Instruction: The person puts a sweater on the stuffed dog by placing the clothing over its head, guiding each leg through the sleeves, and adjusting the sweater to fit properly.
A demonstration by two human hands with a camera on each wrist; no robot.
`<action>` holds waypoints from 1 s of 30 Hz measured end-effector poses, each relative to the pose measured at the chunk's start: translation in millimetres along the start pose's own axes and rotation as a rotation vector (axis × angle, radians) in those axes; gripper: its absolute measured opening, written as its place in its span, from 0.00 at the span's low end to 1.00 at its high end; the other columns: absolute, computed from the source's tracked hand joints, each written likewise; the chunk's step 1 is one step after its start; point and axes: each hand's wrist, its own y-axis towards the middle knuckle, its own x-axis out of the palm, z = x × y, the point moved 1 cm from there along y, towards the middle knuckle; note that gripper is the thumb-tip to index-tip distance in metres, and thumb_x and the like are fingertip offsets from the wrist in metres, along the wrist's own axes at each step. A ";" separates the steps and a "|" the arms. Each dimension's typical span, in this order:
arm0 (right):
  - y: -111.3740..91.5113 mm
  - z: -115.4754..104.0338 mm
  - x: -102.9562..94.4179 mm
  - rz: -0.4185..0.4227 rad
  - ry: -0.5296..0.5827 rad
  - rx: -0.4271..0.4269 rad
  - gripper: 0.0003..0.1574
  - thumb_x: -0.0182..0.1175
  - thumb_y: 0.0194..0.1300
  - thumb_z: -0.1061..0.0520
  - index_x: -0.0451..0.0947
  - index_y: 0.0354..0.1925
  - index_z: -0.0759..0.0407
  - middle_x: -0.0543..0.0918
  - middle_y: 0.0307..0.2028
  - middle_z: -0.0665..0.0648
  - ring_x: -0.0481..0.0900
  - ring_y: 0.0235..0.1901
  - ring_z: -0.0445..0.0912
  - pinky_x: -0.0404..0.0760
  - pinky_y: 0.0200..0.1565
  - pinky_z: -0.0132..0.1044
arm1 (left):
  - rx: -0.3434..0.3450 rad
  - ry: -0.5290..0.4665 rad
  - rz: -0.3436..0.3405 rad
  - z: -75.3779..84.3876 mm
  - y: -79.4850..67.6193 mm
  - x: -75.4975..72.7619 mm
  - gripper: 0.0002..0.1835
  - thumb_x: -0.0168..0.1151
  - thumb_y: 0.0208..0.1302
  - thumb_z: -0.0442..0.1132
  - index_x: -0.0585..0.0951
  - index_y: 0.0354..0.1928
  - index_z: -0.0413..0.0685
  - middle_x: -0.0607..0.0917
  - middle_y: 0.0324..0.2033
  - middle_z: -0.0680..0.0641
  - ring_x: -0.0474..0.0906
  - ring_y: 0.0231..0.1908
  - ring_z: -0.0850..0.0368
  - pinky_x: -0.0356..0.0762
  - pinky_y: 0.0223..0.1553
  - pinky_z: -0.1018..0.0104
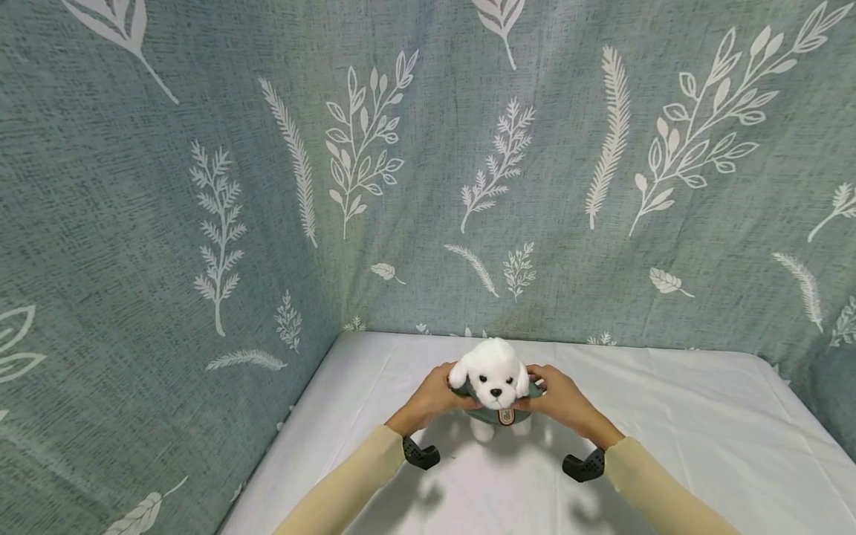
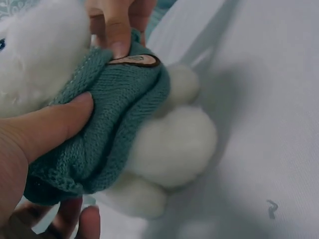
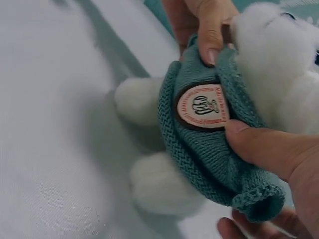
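Note:
A white plush dog [image 1: 495,368] with floppy ears and a black nose faces the head camera. Around its body is a green knitted sweater [image 2: 117,107], with an oval badge [image 3: 203,106] on the chest. My left hand [image 1: 435,394] grips one side of the sweater, its thumb pressed on the knit near the neck. On the opposite side, my right hand [image 1: 555,394] holds the sweater, thumb at the badge's edge and fingers behind. A rolled sleeve opening [image 3: 259,201] sticks out by the right hand. The dog's white legs [image 2: 174,147] show below the hem.
Under the dog spreads a white sheet [image 1: 702,431] over the flat surface. Blue-green curtains [image 1: 428,186] with white leaf prints hang behind and to the left. Black wrist mounts [image 1: 421,453] sit at both sleeves. A small dark mark [image 2: 271,209] shows on the sheet.

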 end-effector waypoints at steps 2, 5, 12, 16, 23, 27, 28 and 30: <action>1.7 -0.2 0.4 0.035 -0.068 -0.048 0.43 0.81 0.53 0.47 0.79 0.64 0.59 0.79 0.49 0.56 0.78 0.49 0.53 0.80 0.48 0.53 | -0.012 -0.003 0.004 -0.9 -0.4 0.5 0.33 0.82 0.50 0.33 0.83 0.61 0.53 0.85 0.55 0.53 0.78 0.58 0.53 0.72 0.63 0.48; 2.7 -0.8 1.3 0.068 -0.130 -0.107 0.39 0.82 0.52 0.48 0.82 0.59 0.60 0.80 0.44 0.54 0.79 0.46 0.52 0.80 0.49 0.53 | -0.018 -0.030 0.000 -2.0 -0.5 1.7 0.35 0.82 0.51 0.34 0.81 0.64 0.53 0.84 0.57 0.53 0.77 0.60 0.52 0.71 0.65 0.48; 1.3 -1.9 3.0 0.076 -0.122 -0.111 0.32 0.80 0.55 0.49 0.84 0.56 0.59 0.85 0.48 0.54 0.82 0.50 0.54 0.81 0.50 0.54 | -0.008 -0.052 0.005 -3.0 0.5 4.3 0.34 0.80 0.53 0.34 0.80 0.64 0.52 0.84 0.57 0.52 0.78 0.59 0.53 0.71 0.64 0.48; 0.5 -2.9 3.6 0.080 -0.093 -0.095 0.31 0.79 0.56 0.49 0.84 0.56 0.59 0.85 0.48 0.54 0.82 0.50 0.53 0.82 0.49 0.52 | -0.016 -0.083 -0.005 -3.8 0.2 4.8 0.33 0.79 0.55 0.37 0.80 0.65 0.53 0.83 0.57 0.52 0.77 0.59 0.52 0.72 0.63 0.49; -1.3 -4.7 0.0 0.022 0.025 -0.040 0.25 0.75 0.62 0.48 0.84 0.54 0.56 0.84 0.44 0.52 0.79 0.44 0.48 0.81 0.41 0.42 | -0.053 -0.130 -0.008 0.5 -1.8 3.5 0.29 0.78 0.59 0.44 0.81 0.63 0.53 0.83 0.57 0.52 0.77 0.59 0.52 0.74 0.62 0.49; -3.0 -7.6 -3.8 -0.012 0.082 -0.023 0.25 0.74 0.63 0.47 0.84 0.54 0.57 0.84 0.43 0.53 0.79 0.45 0.48 0.81 0.42 0.43 | -0.066 -0.148 0.001 4.6 -2.0 2.6 0.27 0.78 0.59 0.45 0.82 0.60 0.50 0.83 0.56 0.49 0.78 0.56 0.52 0.76 0.58 0.51; -3.7 -8.2 -4.6 -0.023 0.096 -0.017 0.25 0.74 0.63 0.47 0.84 0.54 0.58 0.84 0.44 0.53 0.79 0.45 0.48 0.82 0.42 0.44 | -0.075 -0.152 -0.001 5.3 -1.9 2.5 0.27 0.77 0.59 0.46 0.82 0.60 0.50 0.83 0.55 0.49 0.78 0.55 0.52 0.76 0.57 0.51; -5.1 -9.0 -5.7 -0.044 0.138 0.007 0.27 0.73 0.64 0.45 0.84 0.55 0.58 0.84 0.46 0.53 0.80 0.46 0.47 0.82 0.45 0.46 | -0.091 -0.156 -0.006 6.8 -1.8 2.7 0.27 0.77 0.60 0.47 0.82 0.60 0.51 0.82 0.55 0.50 0.78 0.52 0.53 0.78 0.52 0.54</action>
